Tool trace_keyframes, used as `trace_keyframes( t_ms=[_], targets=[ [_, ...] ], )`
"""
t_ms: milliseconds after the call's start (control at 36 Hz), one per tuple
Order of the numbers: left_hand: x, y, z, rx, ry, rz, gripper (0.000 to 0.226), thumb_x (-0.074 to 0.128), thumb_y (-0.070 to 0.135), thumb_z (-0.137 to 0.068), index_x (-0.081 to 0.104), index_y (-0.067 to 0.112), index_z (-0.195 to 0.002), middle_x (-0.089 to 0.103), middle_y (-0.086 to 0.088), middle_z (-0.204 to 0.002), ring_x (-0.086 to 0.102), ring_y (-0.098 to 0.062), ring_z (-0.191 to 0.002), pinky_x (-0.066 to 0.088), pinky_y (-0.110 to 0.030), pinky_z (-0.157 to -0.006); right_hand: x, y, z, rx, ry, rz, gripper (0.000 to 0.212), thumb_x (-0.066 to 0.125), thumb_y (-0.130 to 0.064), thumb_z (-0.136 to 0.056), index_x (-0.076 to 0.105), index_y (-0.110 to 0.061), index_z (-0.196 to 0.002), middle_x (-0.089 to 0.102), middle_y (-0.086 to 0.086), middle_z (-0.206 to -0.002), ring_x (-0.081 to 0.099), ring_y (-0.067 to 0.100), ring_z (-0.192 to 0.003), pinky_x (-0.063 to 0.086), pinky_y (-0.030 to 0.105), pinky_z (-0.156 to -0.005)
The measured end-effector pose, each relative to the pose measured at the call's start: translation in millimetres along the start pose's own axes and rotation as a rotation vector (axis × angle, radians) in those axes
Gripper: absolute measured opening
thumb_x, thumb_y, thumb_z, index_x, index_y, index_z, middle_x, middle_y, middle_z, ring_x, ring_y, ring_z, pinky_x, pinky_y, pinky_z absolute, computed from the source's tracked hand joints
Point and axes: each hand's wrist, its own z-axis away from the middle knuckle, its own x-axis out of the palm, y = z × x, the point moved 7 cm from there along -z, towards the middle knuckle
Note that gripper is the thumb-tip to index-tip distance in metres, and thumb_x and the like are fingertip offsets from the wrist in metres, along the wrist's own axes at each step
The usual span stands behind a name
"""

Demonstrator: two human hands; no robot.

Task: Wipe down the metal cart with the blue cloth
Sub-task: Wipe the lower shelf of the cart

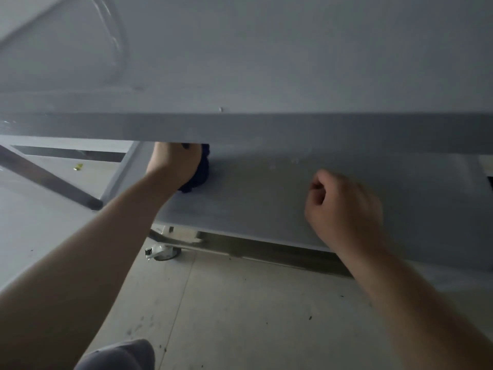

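Observation:
The metal cart fills the view: its top shelf (266, 62) is close to the camera and its lower shelf (266, 198) lies below. My left hand (173, 164) reaches under the top shelf's front edge and grips the dark blue cloth (201, 172), which is bunched up and pressed on the lower shelf at its left end. The fingers of that hand are hidden by the top shelf's edge. My right hand (344, 206) hovers over the lower shelf's front right part, fingers curled into a loose fist, holding nothing.
A white caster wheel (162, 252) sits under the cart's front left corner. Grey floor tiles (240, 316) with dark specks lie in front. A dark diagonal bar (48, 177) crosses at left. My knee (120, 356) shows at the bottom.

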Motion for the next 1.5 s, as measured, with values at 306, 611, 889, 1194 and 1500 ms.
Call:
trace_keyframes(
  t_ms=[306, 611, 889, 1194, 1500],
  targets=[
    [35, 15, 47, 0.126, 0.216, -0.534, 0.043, 0.052, 0.063, -0.092, 0.060, 0.030, -0.117, 0.055, -0.004, -0.131, 0.041, -0.035, -0.132, 0.032, -0.052, -0.113, -2, 1, 0, -0.002, 0.046, -0.021, 0.008, 0.055, -0.014, -0.085, 0.061, -0.019, -0.083, 0.058, -0.004, -0.068, 0.046, 0.029, -0.065, 0.029, 0.031, -0.056],
    [141, 95, 158, 0.375, -0.222, -0.254, 0.075, 0.036, 0.037, -0.096, 0.009, 0.022, -0.164, -0.007, -0.014, -0.175, -0.018, -0.029, -0.160, -0.005, -0.054, -0.129, -11, 14, -5, 0.156, 0.039, -0.307, 0.012, 0.052, -0.017, -0.094, 0.058, -0.016, -0.083, 0.057, -0.006, -0.071, 0.049, 0.024, -0.069, 0.036, 0.034, -0.059],
    [56, 40, 117, 0.481, 0.094, -0.516, 0.028, 0.060, 0.050, -0.098, 0.074, 0.038, -0.118, 0.055, -0.002, -0.135, 0.045, -0.034, -0.122, 0.044, -0.049, -0.103, -16, 17, 5, 0.190, 0.056, -0.618, 0.026, 0.044, -0.003, -0.087, 0.061, -0.018, -0.073, 0.058, -0.011, -0.058, 0.052, 0.012, -0.052, 0.038, 0.027, -0.049],
    [4, -37, 34, -0.230, 0.194, -0.548, 0.062, 0.035, 0.036, -0.099, 0.020, 0.024, -0.159, 0.013, -0.028, -0.168, 0.010, -0.049, -0.156, 0.007, -0.058, -0.128, -17, 15, 3, 0.193, 0.076, -0.584, 0.023, 0.046, -0.009, -0.087, 0.063, -0.017, -0.074, 0.063, -0.009, -0.061, 0.058, 0.011, -0.057, 0.039, 0.025, -0.049],
    [201, 144, 41, 0.558, -0.231, -0.682, 0.065, 0.024, 0.068, -0.095, 0.042, 0.042, -0.152, 0.045, -0.004, -0.159, 0.038, -0.035, -0.146, 0.026, -0.050, -0.121, -28, 35, 11, 0.369, 0.323, -0.959, 0.037, 0.046, 0.007, -0.082, 0.060, -0.020, -0.060, 0.051, -0.012, -0.047, 0.046, 0.002, -0.047, 0.030, 0.012, -0.045]
  ],
)
